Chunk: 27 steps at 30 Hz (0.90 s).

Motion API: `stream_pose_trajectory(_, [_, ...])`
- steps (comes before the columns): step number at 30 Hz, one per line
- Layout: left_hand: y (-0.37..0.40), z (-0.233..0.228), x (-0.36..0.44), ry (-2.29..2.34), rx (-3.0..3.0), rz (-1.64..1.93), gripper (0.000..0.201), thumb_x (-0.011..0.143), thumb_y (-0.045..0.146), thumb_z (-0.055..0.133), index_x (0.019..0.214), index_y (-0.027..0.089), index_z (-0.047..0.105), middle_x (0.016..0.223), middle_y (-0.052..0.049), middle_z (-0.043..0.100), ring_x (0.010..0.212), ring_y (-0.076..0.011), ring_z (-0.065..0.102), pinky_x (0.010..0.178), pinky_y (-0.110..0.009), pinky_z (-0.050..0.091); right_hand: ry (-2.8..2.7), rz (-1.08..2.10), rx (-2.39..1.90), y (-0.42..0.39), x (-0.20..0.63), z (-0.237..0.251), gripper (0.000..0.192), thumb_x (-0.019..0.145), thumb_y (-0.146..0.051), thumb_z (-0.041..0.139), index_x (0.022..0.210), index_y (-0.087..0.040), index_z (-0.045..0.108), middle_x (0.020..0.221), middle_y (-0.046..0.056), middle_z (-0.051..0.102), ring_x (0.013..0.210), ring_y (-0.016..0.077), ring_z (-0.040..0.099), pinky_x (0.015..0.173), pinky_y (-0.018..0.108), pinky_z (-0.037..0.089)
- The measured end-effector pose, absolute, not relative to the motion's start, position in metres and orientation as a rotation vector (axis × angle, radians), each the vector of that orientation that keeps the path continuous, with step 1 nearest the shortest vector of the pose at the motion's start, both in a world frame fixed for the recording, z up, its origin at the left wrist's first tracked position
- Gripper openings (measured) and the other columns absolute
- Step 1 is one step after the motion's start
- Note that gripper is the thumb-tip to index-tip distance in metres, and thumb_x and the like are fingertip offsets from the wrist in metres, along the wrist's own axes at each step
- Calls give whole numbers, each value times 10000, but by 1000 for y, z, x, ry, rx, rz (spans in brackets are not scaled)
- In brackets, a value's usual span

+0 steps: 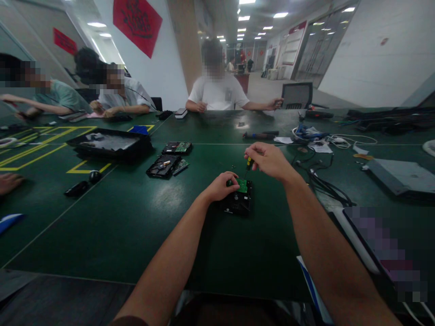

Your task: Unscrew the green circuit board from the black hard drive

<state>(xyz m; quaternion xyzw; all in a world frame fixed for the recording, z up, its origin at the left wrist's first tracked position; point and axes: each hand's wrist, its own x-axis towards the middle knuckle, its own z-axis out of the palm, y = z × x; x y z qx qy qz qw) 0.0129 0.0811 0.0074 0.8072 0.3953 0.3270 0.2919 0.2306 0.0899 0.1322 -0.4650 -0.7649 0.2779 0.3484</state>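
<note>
On the green table in front of me lies a black hard drive (pixel 237 206) with a green circuit board (pixel 242 185) showing at its far end. My left hand (pixel 220 186) grips the drive's left side, its fingertips bent over the board. Above the drive's far right corner, my right hand (pixel 268 159) is closed around a yellow-and-black screwdriver (pixel 250 162). The screwdriver's thin shaft points down toward the board; whether its tip sits in a screw is too small to tell. A few tiny bits, perhaps screws (pixel 233 167), lie just beyond the drive.
Left of the drive are more hard drives (pixel 164 166), a loose circuit board (pixel 180 167) and a black tray (pixel 109 144). Cables (pixel 326 181), a grey metal box (pixel 404 176) and a pixelated screen (pixel 380 249) lie to the right. Several people sit around the table.
</note>
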Motion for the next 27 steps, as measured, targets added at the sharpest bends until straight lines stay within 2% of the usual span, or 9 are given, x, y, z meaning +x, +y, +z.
stream_pose_trajectory(7, [81,6,13,1050,2141,880,70,877,252,725,860,196,688,1266,-92,661,1184,-246,620,1110,-443,413,-1947,840,-1197,95,232,127,293,974,-385,522,1131,-210,697,741,40,706,591,166,652,591,321,503])
stream_pose_trajectory(14, [79,10,14,1049,2145,888,68,887,234,719,855,189,678,1253,-93,665,1181,-237,624,1104,-431,419,-2012,641,-1236,91,233,131,282,936,-464,600,918,-197,691,781,43,702,625,158,639,644,329,470])
stream_pose_trajectory(20, [79,11,13,1033,2156,876,73,887,236,723,856,187,678,1256,-98,663,1181,-238,625,1105,-435,418,-2007,757,-1191,94,233,128,320,968,-490,544,941,-203,682,791,54,709,584,153,630,605,326,476])
stream_pose_trajectory(23, [80,10,13,1032,2156,883,74,886,239,723,854,189,678,1252,-96,665,1184,-239,622,1103,-440,420,-1958,842,-1196,97,233,126,313,991,-433,480,1032,-201,687,820,63,718,591,159,640,579,321,477])
stream_pose_trajectory(25, [80,10,13,1042,2153,875,70,883,238,725,857,191,679,1257,-94,664,1191,-240,617,1106,-445,418,-1955,824,-1215,97,234,127,306,988,-392,470,1090,-211,696,846,59,725,600,157,636,579,318,464])
stream_pose_trajectory(27, [80,9,13,1056,2146,865,68,880,236,727,859,192,679,1264,-93,660,1189,-240,617,1107,-447,418,-1990,735,-1237,97,235,128,292,973,-399,503,1062,-218,713,832,50,724,618,156,625,595,316,444])
